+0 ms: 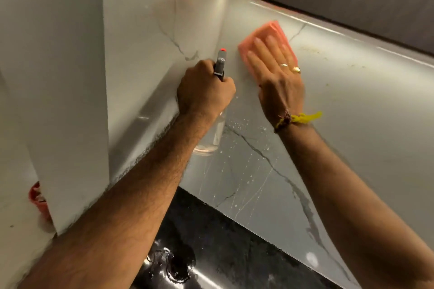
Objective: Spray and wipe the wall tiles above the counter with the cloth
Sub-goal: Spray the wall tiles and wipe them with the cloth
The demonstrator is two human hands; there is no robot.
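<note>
My right hand [279,73] pressed the pink cloth [265,37] flat against the wall tiles [352,101], fingers [258,54] straight. My left hand [204,87] gripped the spray bottle [219,65] beside it, above the black table [234,253].

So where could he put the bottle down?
The black counter below the tiles shows a bare stretch between the two forearms, though it looks wet near the front. Up by the corner it's crowded: the left hand grips the bottle right beside the right hand pressing the cloth.
</note>
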